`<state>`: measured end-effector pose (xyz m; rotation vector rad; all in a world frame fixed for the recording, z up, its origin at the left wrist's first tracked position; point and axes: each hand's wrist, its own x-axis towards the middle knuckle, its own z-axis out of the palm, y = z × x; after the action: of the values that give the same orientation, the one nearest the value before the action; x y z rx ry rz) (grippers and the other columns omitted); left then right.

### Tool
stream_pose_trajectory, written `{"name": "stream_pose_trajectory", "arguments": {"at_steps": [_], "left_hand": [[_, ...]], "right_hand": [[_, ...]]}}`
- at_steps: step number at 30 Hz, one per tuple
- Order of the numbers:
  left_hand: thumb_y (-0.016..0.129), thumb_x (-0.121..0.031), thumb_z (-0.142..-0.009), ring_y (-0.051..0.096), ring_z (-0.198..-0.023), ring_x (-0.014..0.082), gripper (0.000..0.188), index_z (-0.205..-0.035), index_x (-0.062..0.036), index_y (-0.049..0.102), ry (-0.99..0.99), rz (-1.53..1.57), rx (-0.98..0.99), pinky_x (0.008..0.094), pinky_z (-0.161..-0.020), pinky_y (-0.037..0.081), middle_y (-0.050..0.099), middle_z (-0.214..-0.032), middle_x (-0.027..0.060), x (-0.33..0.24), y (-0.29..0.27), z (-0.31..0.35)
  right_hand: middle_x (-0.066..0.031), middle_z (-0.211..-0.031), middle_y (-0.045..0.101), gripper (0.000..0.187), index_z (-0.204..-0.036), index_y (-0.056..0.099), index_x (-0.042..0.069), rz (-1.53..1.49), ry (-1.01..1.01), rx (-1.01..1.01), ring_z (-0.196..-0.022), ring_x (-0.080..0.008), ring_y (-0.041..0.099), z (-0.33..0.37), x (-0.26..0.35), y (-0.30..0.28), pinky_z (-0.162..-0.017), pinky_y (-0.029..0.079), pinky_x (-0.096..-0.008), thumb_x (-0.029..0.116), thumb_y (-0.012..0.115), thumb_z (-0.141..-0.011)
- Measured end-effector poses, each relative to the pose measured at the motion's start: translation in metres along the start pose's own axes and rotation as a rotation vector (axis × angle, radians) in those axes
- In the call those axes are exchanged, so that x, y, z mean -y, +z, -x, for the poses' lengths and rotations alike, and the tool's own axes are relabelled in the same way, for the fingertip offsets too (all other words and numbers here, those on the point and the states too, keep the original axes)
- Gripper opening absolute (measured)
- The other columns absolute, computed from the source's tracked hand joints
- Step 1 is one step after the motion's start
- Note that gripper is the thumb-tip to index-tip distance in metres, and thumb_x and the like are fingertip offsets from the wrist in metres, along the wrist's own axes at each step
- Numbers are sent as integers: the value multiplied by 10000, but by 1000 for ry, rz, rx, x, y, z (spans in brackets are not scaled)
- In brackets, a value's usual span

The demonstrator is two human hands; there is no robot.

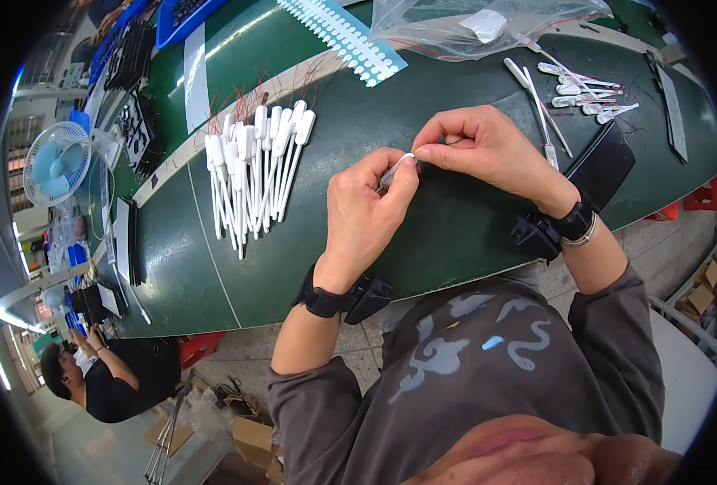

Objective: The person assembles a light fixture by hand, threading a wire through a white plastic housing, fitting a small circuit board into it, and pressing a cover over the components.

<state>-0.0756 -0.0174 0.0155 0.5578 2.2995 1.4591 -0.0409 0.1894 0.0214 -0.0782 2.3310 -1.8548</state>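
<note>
And here the left hand [365, 208] has the small white piece [405, 159] in a firm pinch, thumb and forefinger closed around it, out in front of the body over the green surface [318, 275]! The right hand [496, 153] meets it from the other side, the tips of thumb and forefinger pressed together right at the piece's end; whether those fingers grip a sliver of it is too small to tell.

Over to the left, a crowded bunch of white sticks [260, 153] with broad heads and thin red wires (plenty of them, all handles pointing toward the person). On the right, near the surface's far edge, a looser group of white pieces [585, 93], and two long white sticks [543, 121] just beyond the right hand. A black flat object [605, 168] lies beside them. Up top, a pale blue sheet [346, 40] with white shapes, next to a clear plastic bag [455, 28].
</note>
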Motion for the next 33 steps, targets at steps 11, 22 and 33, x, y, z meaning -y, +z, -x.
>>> {"name": "stream_pose_trajectory", "arguments": {"at_steps": [11, 22, 33], "left_hand": [[603, -134, -945, 526, -597, 69, 240, -1117, 27, 647, -20, 87, 10, 262, -567, 432, 642, -679, 61, -4, -2, -2], [529, -80, -966, 461, -625, 18, 325, -1274, 15, 570, -142, 433, 202, 197, -564, 365, 693, -831, 27, -5, -15, -6], [563, -87, -980, 471, -654, 8, 313, -1281, -3, 574, -153, 400, 221, 190, -577, 366, 693, -840, 19, -5, -14, -7]], "right_hand": [[62, -747, 610, 168, -994, 728, 4, -14, 31, 45, -696, -3, 495, -3, -8, 1, -606, 382, -198, 168, 707, -964], [84, -748, 581, 222, -976, 728, 21, -102, 71, 80, -695, 6, 474, -5, -7, -6, -604, 353, -186, 243, 710, -968], [69, -784, 604, 225, -973, 719, 15, -60, 45, 93, -723, 0, 499, -5, -11, -7, -635, 387, -190, 240, 702, -972]]}}
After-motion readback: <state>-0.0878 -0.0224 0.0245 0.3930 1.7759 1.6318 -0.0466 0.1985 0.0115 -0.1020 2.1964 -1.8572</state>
